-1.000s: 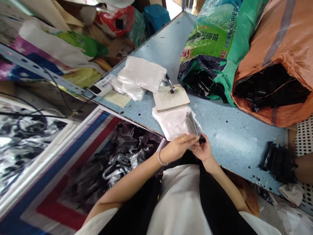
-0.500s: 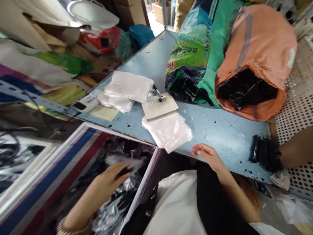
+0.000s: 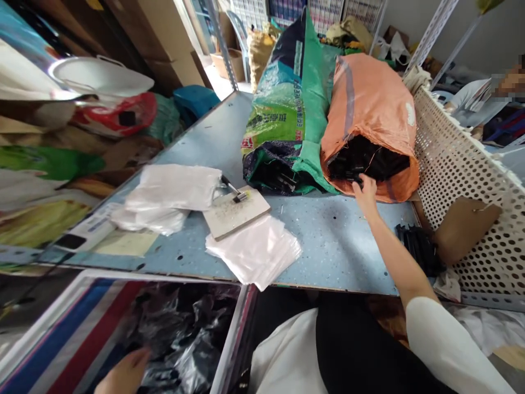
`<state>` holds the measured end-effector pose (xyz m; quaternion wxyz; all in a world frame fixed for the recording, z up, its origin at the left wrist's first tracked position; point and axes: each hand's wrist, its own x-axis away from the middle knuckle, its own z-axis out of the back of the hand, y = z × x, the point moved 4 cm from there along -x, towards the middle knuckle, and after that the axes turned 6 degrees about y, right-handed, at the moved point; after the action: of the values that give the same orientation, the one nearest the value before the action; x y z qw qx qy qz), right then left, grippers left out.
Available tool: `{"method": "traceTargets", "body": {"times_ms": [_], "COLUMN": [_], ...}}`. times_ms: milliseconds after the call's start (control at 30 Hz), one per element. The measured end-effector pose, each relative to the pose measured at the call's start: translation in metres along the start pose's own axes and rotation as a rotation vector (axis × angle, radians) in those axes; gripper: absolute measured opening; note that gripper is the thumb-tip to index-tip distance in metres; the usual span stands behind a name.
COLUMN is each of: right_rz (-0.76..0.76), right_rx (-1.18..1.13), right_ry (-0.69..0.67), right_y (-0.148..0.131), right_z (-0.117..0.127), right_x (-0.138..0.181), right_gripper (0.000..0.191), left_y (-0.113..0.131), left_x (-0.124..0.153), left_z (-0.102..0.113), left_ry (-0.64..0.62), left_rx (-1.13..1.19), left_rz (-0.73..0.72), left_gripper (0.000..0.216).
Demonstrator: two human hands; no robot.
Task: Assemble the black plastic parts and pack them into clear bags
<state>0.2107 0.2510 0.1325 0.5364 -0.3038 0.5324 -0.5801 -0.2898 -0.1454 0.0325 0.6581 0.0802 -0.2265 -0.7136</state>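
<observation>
a pale perforated panel [image 3: 451, 158] edges the blue table [image 3: 315, 246], a grey wall [image 3: 410, 16] beyond.

My right arm [image 3: 396, 254] reaches well forward from my body, bare along the forearm and only slightly bent at the elbow, slanting inward to my right hand [image 3: 367, 194], which is stretched out ahead with its thumb and index finger on the inner side, curved toward each other, though I can't make out how firmly they meet. My left hand [image 3: 125, 375] sits low and far off to the left, much nearer to me and well apart from the right, blurred, its fingers pointing forward and inward, its wrist out of view.
</observation>
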Motion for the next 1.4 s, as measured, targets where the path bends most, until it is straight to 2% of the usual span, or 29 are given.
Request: {"method": "traceTargets", "body": {"times_ms": [67, 133, 167, 200, 267, 333, 400, 467, 533, 567, 633, 700, 733, 800, 900, 967, 1033, 1167, 1200, 1233, 1267, 1300, 1400], "right_rz": [0.022, 0.017, 0.008, -0.005, -0.037, -0.08, -0.138, -0.208, -0.272, -0.226, -0.012, 0.281, 0.427, 0.678, 0.922, 0.946, 0.814, 0.141, 0.006, -0.065, -0.059, 0.016, 0.498], "right_rx": [-0.019, -0.059, -0.088, -0.122, -0.207, -0.3, -0.383, -0.43, -0.473, -0.397, -0.196, 0.039, 0.15, 0.357, 0.55, 0.549, 0.424, 0.077, 0.043, 0.045, 0.087, 0.166, 0.49], "right_ry": [0.018, 0.009, 0.008, 0.013, 0.039, 0.058, 0.025, -0.076, -0.191, -0.254, -0.312, -0.274, -0.246, -0.272, -0.404, -0.503, -0.592, -0.675, -0.708, -0.745, -0.78, -0.802, -0.816], "right_y": [-0.011, -0.016, -0.017, -0.016, -0.01, 0.0, 0.011, 0.021, 0.027, 0.026, 0.015, -0.002, -0.011, -0.025, -0.036, -0.038, -0.037, -0.016, -0.011, -0.008, -0.008, -0.009, -0.021], "right_z": [-0.006, -0.011, -0.012, -0.01, -0.004, 0.003, 0.005, 0.002, 0.003, 0.007, 0.02, 0.036, 0.041, 0.044, 0.034, 0.025, 0.016, 0.001, -0.001, -0.002, -0.002, -0.001, 0.003], "right_x": [-0.043, -0.07, -0.077, -0.078, -0.063, -0.024, 0.035, 0.102, 0.158, 0.176, 0.19, 0.179, 0.168, 0.146, 0.125, 0.122, 0.125, 0.142, 0.149, 0.157, 0.165, 0.172, 0.195], "right_gripper": [0.043, 0.046, 0.043, 0.039, 0.031, 0.028, 0.034, 0.045, 0.045, 0.042, 0.037, 0.038, 0.038, 0.039, 0.04, 0.042, 0.047, 0.059, 0.061, 0.063, 0.064, 0.064, 0.056], "left_y": [0.002, 0.018, 0.033, 0.053, 0.102, 0.155, 0.209, 0.256, 0.286, 0.295, 0.305, 0.307, 0.308, 0.31, 0.316, 0.318, 0.318, 0.311, 0.308, 0.303, 0.298, 0.293, 0.284], "left_x": [-0.026, -0.049, -0.062, -0.079, -0.119, -0.164, -0.207, -0.242, -0.261, -0.265, -0.261, -0.248, -0.241, -0.228, -0.214, -0.209, -0.206, -0.208, -0.211, -0.215, -0.219, -0.223, -0.231], "left_z": [0.006, 0.017, 0.021, 0.024, 0.024, 0.016, 0.001, -0.014, -0.026, -0.031, -0.039, -0.039, -0.038, -0.033, -0.026, -0.022, -0.018, -0.017, -0.019, -0.021, -0.023, -0.024, -0.026], "left_ry": [0.309, 0.637, 0.726, 0.743, 0.665, 0.528, 0.345, 0.235, 0.186, 0.178, 0.181, 0.216, 0.242, 0.282, 0.281, 0.262, 0.276, 0.331, 0.315, 0.302, 0.295, 0.294, 0.279], "left_rx": [0.062, 0.208, 0.3, 0.391, 0.564, 0.764, 1.036, 1.352, 1.578, 1.628, 1.587, 1.439, 1.36, 1.227, 1.073, 0.988, 0.896, 0.797, 0.821, 0.863, 0.917, 0.98, 1.169], "left_rz": [0.164, 0.296, 0.306, 0.273, 0.183, 0.116, 0.051, -0.02, -0.002, 0.037, 0.116, 0.112, 0.08, -0.006, -0.108, -0.13, -0.129, -0.098, -0.08, -0.052, -0.014, 0.03, 0.153], "left_gripper": [0.031, 0.026, 0.024, 0.024, 0.03, 0.039, 0.053, 0.072, 0.076, 0.073, 0.063, 0.061, 0.065, 0.07, 0.066, 0.063, 0.064, 0.067, 0.066, 0.064, 0.062, 0.059, 0.05]}}
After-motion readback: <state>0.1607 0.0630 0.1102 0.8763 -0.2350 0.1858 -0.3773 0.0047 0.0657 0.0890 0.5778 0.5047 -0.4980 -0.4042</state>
